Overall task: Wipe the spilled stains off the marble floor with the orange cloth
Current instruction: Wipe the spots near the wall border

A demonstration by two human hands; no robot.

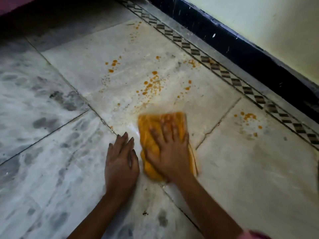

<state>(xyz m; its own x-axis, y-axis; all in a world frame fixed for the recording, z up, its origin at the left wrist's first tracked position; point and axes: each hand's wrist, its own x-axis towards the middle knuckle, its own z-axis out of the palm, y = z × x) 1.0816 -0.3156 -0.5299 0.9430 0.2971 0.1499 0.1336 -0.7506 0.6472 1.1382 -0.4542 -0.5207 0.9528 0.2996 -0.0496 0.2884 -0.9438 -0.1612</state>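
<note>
The orange cloth (153, 135) lies flat on the marble floor (241, 169), blurred by motion. My right hand (170, 150) presses down on it with fingers spread. My left hand (120, 163) rests flat on the floor just left of the cloth, fingers apart, holding nothing. Orange stains (151, 85) dot the pale tile beyond the cloth. A smaller patch of stains (249, 118) sits to the right near the border, and more spots (113, 64) lie farther back. A wet streak shows at the cloth's left edge.
A checkered inlay border (224, 73) runs diagonally along the right. Behind it is a black skirting (259, 54) and a pale wall (276, 19). Grey-veined marble tiles (34, 104) spread to the left. A dark shadowed area lies at the far top left.
</note>
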